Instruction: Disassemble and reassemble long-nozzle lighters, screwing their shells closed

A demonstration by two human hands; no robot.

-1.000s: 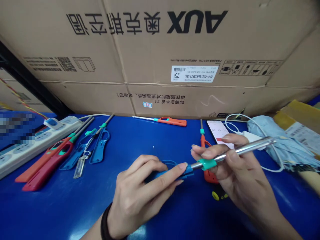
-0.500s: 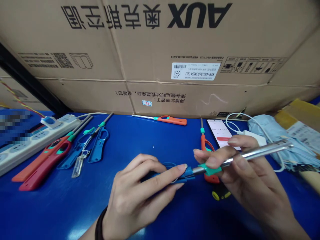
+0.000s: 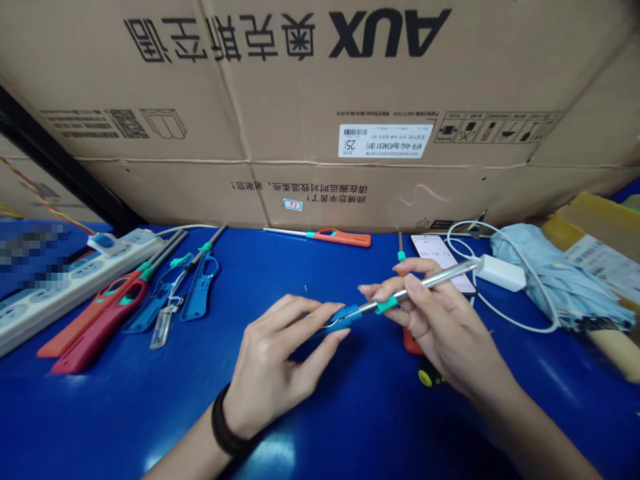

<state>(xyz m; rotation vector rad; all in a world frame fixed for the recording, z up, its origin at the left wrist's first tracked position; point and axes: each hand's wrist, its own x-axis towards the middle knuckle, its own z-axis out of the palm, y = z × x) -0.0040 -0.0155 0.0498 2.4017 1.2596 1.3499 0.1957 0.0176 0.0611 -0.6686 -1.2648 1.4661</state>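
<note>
Long blue-handled utility lighter with a steel barrel [image 3: 420,285] is held above the blue counter [image 3: 125,427], its handle pressed between thumb and fingers of the left grip [image 3: 275,353] and its barrel pinched by the right grip [image 3: 440,327], seemingly so both parts are steadied in line.

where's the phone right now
In the head view, the phone lies on the blue table toward the right, just behind the right hand and left of the white charger.
</note>
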